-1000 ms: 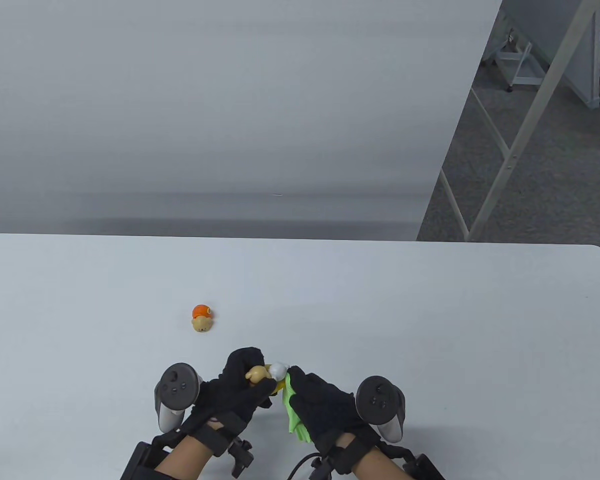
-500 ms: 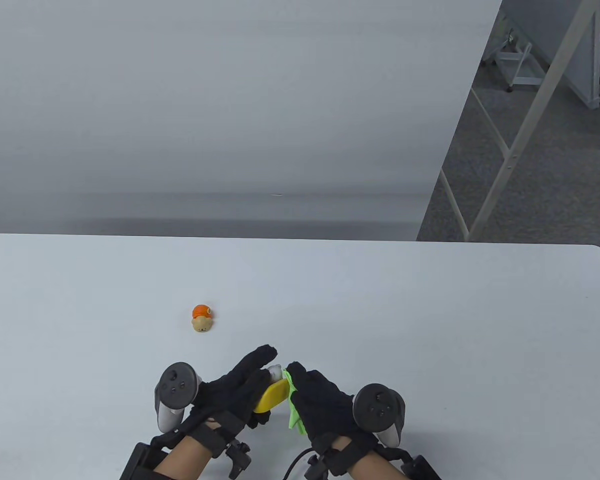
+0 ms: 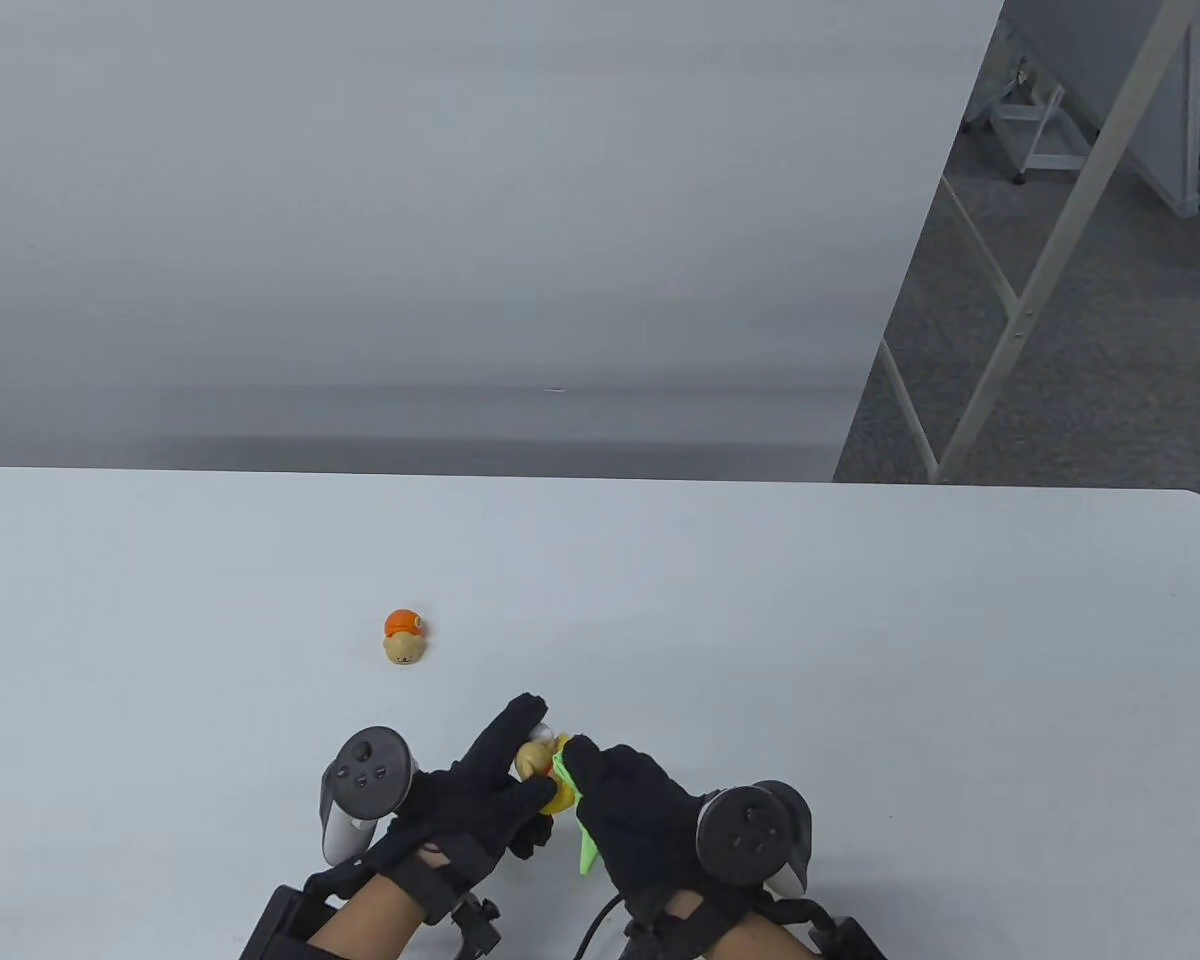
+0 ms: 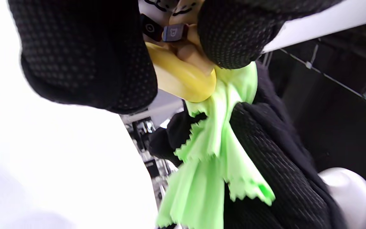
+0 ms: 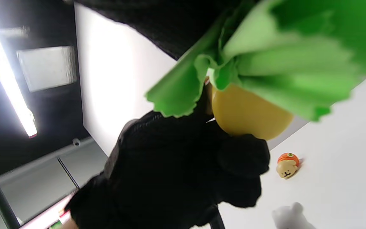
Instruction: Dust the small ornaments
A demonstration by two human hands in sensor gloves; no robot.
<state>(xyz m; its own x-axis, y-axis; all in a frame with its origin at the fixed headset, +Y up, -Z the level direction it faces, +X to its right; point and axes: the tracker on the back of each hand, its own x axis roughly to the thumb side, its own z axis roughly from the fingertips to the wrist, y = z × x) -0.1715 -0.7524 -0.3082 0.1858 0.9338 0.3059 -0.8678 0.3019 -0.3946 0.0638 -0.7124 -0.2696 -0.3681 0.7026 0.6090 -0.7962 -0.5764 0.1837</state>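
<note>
The yellow ornament (image 3: 550, 785) is gripped by the left hand (image 3: 480, 790) and wiped with the green cloth (image 3: 585, 850) held in the right hand (image 3: 640, 815); next, the orange ornament (image 3: 403, 637) at ten o'clock on the surface (image 3: 860, 650) likely needs picking up.

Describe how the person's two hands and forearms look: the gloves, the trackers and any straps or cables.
Both the left hand and the right hand wear black knit gloves with a fine dotted texture. A dark grey, round-topped tracker with small buttons and a pale grip sits behind each hand. Black straps circle the wrists, a black cable runs from the right one, and the forearms are bare.
</note>
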